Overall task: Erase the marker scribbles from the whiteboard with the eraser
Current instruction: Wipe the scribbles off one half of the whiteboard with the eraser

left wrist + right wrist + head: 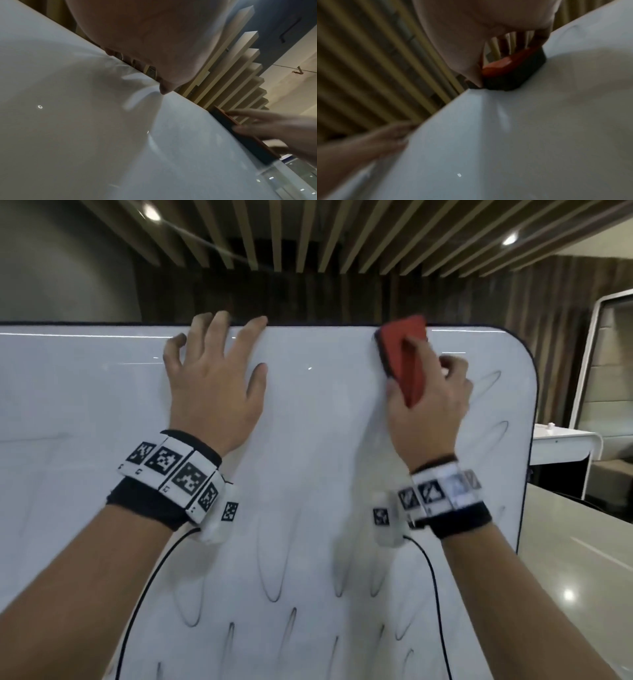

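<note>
A tall whiteboard (308,440) fills the head view, its upper middle wiped clean. Dark marker loops (270,583) run across its lower part, and more marker loops (486,381) show by its right edge. My right hand (431,402) grips a red eraser (406,354) with a black felt pad, pressed flat to the board near the top edge. In the right wrist view the eraser (508,66) sits under my palm against the board. My left hand (212,371) rests spread on the board, fingertips reaching over its top edge. From the left wrist, the eraser (240,135) appears edge-on.
A white table (561,443) stands beyond the board's right edge, with a white-framed panel (596,313) behind it. A pale counter or floor surface (575,559) lies at the lower right. Wooden ceiling slats (308,234) run overhead. Thin black cables (150,587) hang from both wristbands.
</note>
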The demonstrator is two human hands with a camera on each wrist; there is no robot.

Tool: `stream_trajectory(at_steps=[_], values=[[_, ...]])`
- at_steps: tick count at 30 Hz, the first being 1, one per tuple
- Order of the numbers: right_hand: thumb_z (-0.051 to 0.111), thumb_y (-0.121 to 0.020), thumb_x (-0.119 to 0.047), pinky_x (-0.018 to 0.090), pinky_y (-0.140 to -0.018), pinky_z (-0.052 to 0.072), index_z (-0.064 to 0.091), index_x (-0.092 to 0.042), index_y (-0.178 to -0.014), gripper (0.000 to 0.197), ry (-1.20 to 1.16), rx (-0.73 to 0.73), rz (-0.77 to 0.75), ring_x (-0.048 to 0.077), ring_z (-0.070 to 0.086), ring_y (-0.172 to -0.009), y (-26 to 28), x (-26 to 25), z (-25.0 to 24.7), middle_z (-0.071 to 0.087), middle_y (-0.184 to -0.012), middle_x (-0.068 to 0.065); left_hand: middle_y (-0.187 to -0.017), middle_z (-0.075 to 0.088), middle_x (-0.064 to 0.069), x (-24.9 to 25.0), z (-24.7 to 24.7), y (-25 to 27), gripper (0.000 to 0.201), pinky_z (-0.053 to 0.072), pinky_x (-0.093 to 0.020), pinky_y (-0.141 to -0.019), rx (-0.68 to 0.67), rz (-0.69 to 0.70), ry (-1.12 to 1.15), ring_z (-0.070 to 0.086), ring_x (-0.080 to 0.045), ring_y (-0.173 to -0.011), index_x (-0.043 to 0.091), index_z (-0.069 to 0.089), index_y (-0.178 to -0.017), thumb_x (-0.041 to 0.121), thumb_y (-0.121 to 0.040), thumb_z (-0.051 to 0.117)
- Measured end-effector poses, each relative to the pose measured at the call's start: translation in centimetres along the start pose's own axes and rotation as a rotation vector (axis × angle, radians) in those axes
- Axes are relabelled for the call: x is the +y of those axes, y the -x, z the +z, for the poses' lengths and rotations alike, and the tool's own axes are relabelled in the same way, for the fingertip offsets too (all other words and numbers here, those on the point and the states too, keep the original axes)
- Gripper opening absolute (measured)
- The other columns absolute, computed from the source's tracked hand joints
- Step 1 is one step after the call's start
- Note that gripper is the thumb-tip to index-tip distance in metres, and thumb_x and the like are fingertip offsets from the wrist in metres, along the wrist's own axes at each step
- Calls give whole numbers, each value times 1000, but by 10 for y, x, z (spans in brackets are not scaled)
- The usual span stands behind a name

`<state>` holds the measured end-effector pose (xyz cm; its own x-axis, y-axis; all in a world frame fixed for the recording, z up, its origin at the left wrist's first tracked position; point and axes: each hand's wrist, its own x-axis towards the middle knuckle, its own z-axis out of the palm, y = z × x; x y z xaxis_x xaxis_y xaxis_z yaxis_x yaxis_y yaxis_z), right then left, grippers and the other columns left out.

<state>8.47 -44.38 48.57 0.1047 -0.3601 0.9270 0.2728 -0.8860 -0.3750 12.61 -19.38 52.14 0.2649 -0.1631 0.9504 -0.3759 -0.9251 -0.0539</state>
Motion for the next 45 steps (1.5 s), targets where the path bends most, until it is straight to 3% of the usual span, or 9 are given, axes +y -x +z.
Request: stream_trajectory(at_steps=[6, 13, 20, 26, 28, 33, 35, 41, 45], values=[[61, -94, -36, 44, -92, 42, 50, -28, -148, 55, 66, -39, -194, 33, 51, -110, -5, -11, 9, 50, -132, 15, -152, 40, -9, 2, 2, 1, 51, 23, -54, -117, 19, -22, 20, 30, -30, -148, 31, 34, -153, 44, -104, 40], [61, -92, -28, 47, -103, 38, 45, -22, -151, 62, 15, 164, 523, 45, 49, -122, 5, 69, -27, 46, -136, 25, -154, 37, -13, 2, 4, 0, 53, 23, -56, -118, -17, 2, -44, 30, -34, -148, 29, 30, -155, 46, -105, 38], [61, -93, -32, 45, -90, 41, 53, -25, -146, 54, 118, -84, -238, 36, 51, -107, 15, 9, 1, 51, -130, 16, -153, 36, -12, -4, 4, 2, 56, 25, -56, -116, -12, 39, -53, 30, -34, -147, 29, 28, -155, 52, -105, 37], [55, -87, -37, 44, -106, 38, 40, -27, -153, 68, 17, 204, 689, 44, 46, -130, -3, 94, -45, 42, -145, 23, -155, 35, -14, 0, 4, 2, 57, 24, -57, -118, -22, 22, -68, 29, -35, -148, 27, 28, -156, 50, -105, 38], [57, -92, -32, 47, -106, 37, 40, -24, -154, 65, 49, 151, 563, 43, 45, -129, -6, 70, -35, 41, -146, 23, -156, 34, -15, 2, 5, 2, 57, 22, -57, -119, -26, 16, -69, 28, -36, -149, 27, 27, -157, 50, -105, 37], [62, -94, -32, 44, -92, 39, 54, -22, -144, 52, 93, -136, -271, 36, 50, -106, 37, 10, 3, 51, -129, 18, -157, 33, -12, -1, 6, 3, 58, 21, -57, -120, -26, 17, -35, 26, -34, -151, 29, 27, -156, 52, -104, 37], [62, -96, -33, 45, -93, 40, 54, -22, -144, 50, 118, -98, -278, 35, 50, -104, 48, 32, -2, 51, -128, 18, -157, 33, -12, -2, 5, 3, 59, 20, -56, -120, -27, 24, -30, 25, -33, -151, 29, 27, -157, 53, -104, 37], [57, -91, -37, 44, -100, 39, 48, -19, -150, 62, 12, 233, 449, 44, 50, -116, 48, 84, -16, 48, -130, 28, -157, 34, -12, -2, 4, 2, 61, 22, -56, -120, -31, 34, -56, 27, -33, -150, 28, 27, -157, 55, -103, 38], [65, -94, -28, 44, -94, 39, 55, -17, -142, 51, 60, -27, -208, 33, 48, -106, 108, 31, 10, 53, -126, 24, -158, 33, -13, -2, 7, 3, 60, 21, -57, -120, -14, 28, -45, 26, -34, -151, 29, 26, -157, 56, -104, 35]])
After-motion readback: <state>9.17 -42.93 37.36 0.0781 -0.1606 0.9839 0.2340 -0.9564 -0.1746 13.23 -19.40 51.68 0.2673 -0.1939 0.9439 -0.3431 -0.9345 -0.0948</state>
